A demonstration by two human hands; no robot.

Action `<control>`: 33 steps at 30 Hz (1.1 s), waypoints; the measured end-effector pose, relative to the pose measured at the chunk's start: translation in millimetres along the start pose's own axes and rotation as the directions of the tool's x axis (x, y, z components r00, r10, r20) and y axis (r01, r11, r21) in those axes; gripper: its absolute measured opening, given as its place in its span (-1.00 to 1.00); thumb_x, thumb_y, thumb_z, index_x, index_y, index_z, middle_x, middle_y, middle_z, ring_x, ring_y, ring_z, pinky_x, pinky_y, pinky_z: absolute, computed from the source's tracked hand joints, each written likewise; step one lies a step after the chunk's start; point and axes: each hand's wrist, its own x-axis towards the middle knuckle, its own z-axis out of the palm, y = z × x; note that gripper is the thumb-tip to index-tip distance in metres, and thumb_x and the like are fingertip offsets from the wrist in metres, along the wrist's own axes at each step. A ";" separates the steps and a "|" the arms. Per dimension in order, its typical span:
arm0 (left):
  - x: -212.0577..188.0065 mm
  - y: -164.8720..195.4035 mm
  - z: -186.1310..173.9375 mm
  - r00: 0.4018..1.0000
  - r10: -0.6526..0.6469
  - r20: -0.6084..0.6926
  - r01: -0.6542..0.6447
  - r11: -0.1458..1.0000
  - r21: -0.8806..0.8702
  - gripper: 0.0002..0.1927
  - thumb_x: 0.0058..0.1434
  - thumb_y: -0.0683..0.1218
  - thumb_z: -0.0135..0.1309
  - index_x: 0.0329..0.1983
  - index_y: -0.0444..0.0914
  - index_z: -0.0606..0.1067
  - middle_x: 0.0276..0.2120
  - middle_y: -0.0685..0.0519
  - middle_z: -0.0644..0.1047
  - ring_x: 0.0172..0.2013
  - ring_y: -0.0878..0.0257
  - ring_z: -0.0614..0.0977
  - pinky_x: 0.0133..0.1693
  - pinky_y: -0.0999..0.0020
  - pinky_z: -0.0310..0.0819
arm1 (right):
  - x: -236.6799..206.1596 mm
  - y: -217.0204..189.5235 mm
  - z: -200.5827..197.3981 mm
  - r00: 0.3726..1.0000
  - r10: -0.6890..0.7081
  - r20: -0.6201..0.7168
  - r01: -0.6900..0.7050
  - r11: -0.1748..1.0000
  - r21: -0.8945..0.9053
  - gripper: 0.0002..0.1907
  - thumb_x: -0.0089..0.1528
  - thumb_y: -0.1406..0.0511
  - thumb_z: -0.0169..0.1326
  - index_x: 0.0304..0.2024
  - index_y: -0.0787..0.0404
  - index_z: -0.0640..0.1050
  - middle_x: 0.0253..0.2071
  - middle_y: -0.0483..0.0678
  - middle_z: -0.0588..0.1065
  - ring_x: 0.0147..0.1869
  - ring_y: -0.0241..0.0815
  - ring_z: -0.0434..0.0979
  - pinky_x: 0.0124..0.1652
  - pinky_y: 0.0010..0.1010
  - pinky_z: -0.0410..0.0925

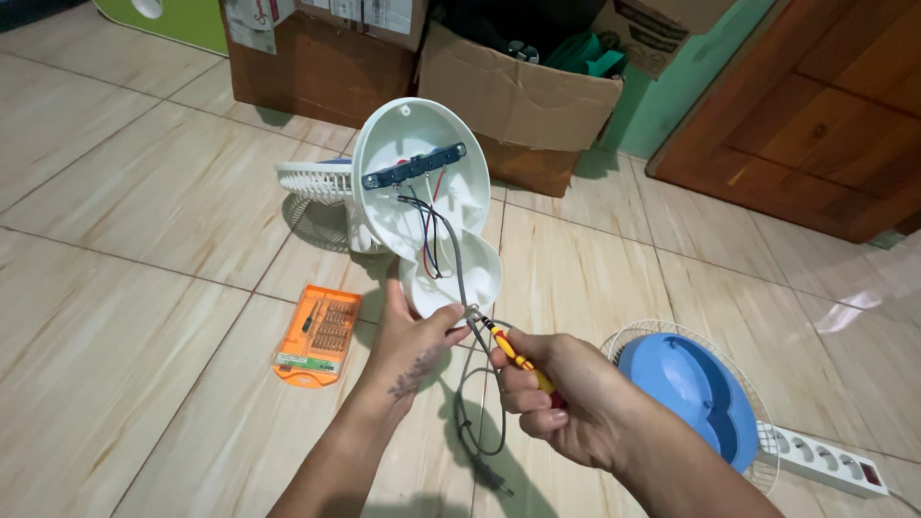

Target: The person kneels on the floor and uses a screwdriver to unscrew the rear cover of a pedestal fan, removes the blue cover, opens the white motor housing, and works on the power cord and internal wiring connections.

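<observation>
A white plastic fan base (422,182), smooth and rounded, is held up over the floor (144,230) with its hollow underside turned toward the camera; a dark blue switch strip (414,165) is fixed across the wide upper shell, and thin red, black and blue wires (429,235) run from it down into the narrower lower lobe; a grey cable (470,403) leaves that lobe and hangs in a loop to a plug near the bottom edge. The left hand (414,347) is closed about the lower rim of the base, thumb and fingers pinched on the plastic at its near end; the right hand (566,398) is wrapped in a fist around a slim screwdriver (508,350) with a yellow and red handle, its metal tip set against the base just beside the left thumb; the two hands are thus close together, with the base rising above and away from them. The floor is laid with glossy beige tiles with pale veining. To the left, an orange bit case (317,336), flat and rectangular, lies on the tiles; behind the base a white ribbed fan grille (312,182) is seen; to the right a blue blade set in a wire guard (686,384) rests by a white power strip (825,462); cardboard boxes (518,96) stand at the far side, beside a brown wooden door (825,115).
</observation>
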 end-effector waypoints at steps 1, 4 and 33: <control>0.7 -0.4 -0.6 1.000 0.000 0.001 0.000 1.000 0.007 -0.42 0.12 -0.30 0.08 0.18 -0.17 0.19 0.06 -0.07 0.46 -0.03 0.12 0.64 -0.12 0.14 0.71 | 0.1 -0.6 -1.0 1.000 0.001 0.019 -0.001 1.000 0.001 -0.68 0.45 0.16 -0.26 -0.30 0.19 0.37 -0.61 -0.25 0.11 -0.63 -0.44 -0.06 -0.71 -0.61 -0.12; 1.7 -0.8 -1.5 1.000 -0.007 0.006 0.007 1.000 0.003 -0.45 0.13 -0.30 0.09 0.16 -0.19 0.19 0.06 -0.08 0.46 -0.02 0.12 0.64 -0.10 0.13 0.71 | 1.3 -0.4 -3.0 0.999 -0.002 0.054 0.002 1.000 -0.012 -0.69 0.45 0.16 -0.26 -0.29 0.17 0.37 -0.63 -0.28 0.07 -0.65 -0.46 -0.09 -0.72 -0.61 -0.15; -7.6 7.8 9.8 0.999 -0.034 -0.043 0.036 0.998 0.055 -0.32 0.11 -0.30 0.08 0.28 -0.11 0.16 0.06 -0.04 0.47 -0.07 0.17 0.65 -0.15 0.22 0.71 | 2.1 10.4 10.9 0.713 -0.698 0.062 -0.075 -0.164 -0.984 -0.65 0.45 0.06 -0.21 -0.23 0.10 0.46 -0.57 0.03 0.53 -0.48 0.06 0.52 -0.42 -0.05 0.33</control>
